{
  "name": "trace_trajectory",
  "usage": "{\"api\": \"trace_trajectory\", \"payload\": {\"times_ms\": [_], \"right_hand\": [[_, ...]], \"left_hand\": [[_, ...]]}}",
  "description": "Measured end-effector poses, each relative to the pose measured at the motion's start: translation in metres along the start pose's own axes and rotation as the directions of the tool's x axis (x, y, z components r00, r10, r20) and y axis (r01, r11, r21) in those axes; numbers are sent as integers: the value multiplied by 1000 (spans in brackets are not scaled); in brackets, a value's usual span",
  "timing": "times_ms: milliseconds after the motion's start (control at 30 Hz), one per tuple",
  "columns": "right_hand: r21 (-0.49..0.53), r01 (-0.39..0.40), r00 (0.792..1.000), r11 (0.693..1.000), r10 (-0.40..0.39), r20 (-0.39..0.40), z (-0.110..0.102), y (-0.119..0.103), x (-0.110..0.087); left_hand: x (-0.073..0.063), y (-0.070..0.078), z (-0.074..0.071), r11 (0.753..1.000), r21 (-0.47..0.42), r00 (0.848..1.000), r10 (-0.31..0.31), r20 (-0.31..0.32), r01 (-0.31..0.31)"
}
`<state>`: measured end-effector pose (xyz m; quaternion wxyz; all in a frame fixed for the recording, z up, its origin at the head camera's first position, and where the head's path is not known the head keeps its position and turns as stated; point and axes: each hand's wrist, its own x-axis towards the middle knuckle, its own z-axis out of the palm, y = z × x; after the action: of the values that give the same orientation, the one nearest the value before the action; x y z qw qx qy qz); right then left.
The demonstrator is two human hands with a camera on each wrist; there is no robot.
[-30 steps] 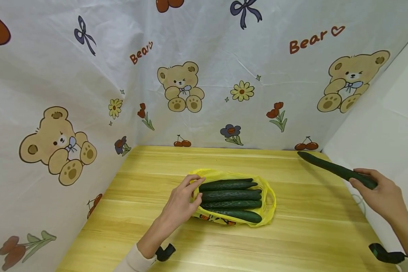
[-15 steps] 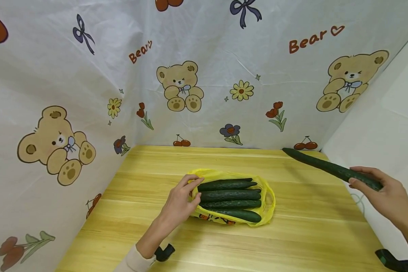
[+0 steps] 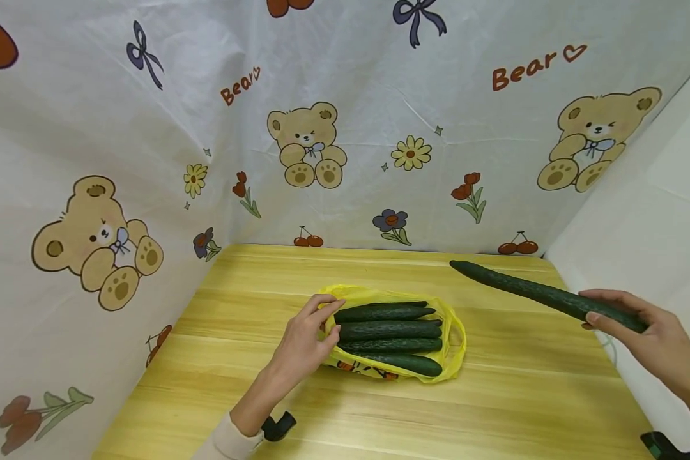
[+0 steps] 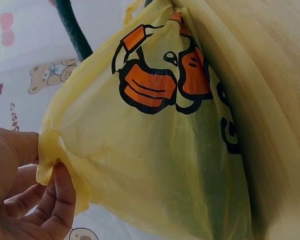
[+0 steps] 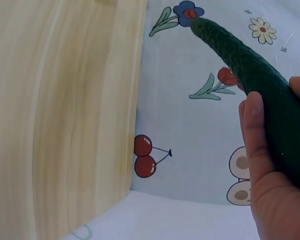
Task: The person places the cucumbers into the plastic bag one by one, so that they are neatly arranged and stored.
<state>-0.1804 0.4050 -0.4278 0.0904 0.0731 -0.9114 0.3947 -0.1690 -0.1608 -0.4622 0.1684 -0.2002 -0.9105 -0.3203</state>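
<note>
At the right of the head view, my right hand (image 3: 638,319) grips a long dark-green cucumber (image 3: 529,291) near one end, its far tip pointing left and away over the table. In the right wrist view, fingers and thumb lie on both sides of the cucumber (image 5: 262,82). My left hand (image 3: 307,338) pinches the left rim of a yellow plastic bag (image 3: 457,358), seen from the side in the left wrist view as a printed bag (image 4: 100,150) with its edge between thumb and fingers. Inside the bag, several cucumbers (image 3: 391,330) lie side by side.
The bag lies on a wood-grain table (image 3: 494,415). A white cloth (image 3: 356,76) with printed bears and flowers hangs behind and along the left. A plain white wall (image 3: 661,243) borders the table on the right.
My right hand keeps hold of the cucumber, whose far tip has swung left toward the bag. The left hand and the bag stay where they were.
</note>
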Motion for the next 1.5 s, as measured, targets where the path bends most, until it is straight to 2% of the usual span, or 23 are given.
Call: {"api": "trace_trajectory", "payload": {"times_ms": [167, 233, 567, 767, 967, 1167, 1500], "right_hand": [[73, 17, 998, 997, -21, 53, 3, -5, 1], [97, 45, 995, 994, -53, 83, 4, -6, 2], [201, 124, 958, 972, -170, 230, 26, -19, 9], [244, 119, 948, 962, -183, 259, 41, -33, 15], [294, 137, 929, 946, -225, 292, 54, -44, 24], [350, 172, 897, 921, -294, 331, 65, -53, 32], [325, 202, 874, 924, -320, 367, 98, -72, 54]], "left_hand": [[1, 0, 0, 1000, 7, 1000, 9, -3, -9], [1, 0, 0, 1000, 9, 1000, 9, -3, -9], [0, 0, 0, 1000, -4, 1000, 1, 6, -1], [0, -1, 0, 1000, -14, 1000, -1, -2, 1], [0, -2, -1, 1000, -18, 1000, -1, -5, 1], [1, -2, -2, 1000, -25, 1000, -15, 8, 16], [0, -1, -1, 999, -33, 1000, -22, 12, 23]]}}
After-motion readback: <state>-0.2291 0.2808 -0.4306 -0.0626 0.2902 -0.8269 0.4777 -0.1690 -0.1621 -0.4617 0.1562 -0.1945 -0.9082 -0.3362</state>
